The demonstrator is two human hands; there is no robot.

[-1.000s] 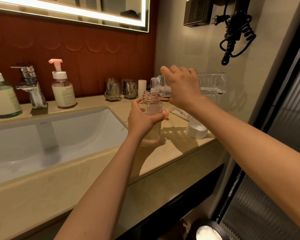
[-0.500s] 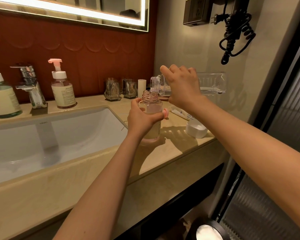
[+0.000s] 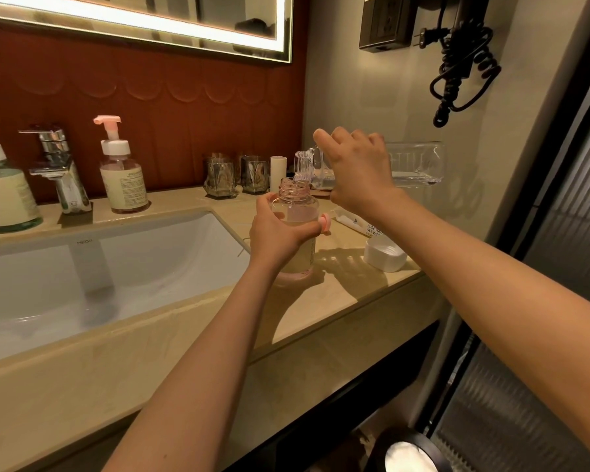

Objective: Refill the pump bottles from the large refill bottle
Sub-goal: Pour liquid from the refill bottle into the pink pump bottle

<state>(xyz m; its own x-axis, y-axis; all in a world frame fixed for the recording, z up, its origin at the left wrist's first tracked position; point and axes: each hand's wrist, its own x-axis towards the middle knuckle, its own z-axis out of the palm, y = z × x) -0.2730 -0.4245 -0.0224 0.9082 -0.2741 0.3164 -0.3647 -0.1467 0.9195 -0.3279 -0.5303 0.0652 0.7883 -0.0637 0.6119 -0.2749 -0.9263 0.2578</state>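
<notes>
My left hand point(image 3: 280, 233) grips an uncapped pump bottle point(image 3: 298, 207) with a pale label, standing on the beige counter point(image 3: 338, 294). My right hand point(image 3: 358, 172) holds the large clear refill bottle point(image 3: 413, 165) tipped on its side, its threaded mouth point(image 3: 302, 165) just above the open neck. A pink pump head point(image 3: 325, 223) lies behind my left thumb. The refill bottle's white cap point(image 3: 384, 255) rests on the counter to the right. A second pump bottle with a pink pump point(image 3: 121, 172) stands beside the tap.
The white sink basin point(image 3: 99, 274) fills the left, with a chrome tap point(image 3: 57, 168) behind it. A green-tinted bottle point(image 3: 4, 195) is at far left. Two glass tumblers point(image 3: 235, 175) stand by the red wall. A black coiled cord point(image 3: 464, 63) hangs on the right wall.
</notes>
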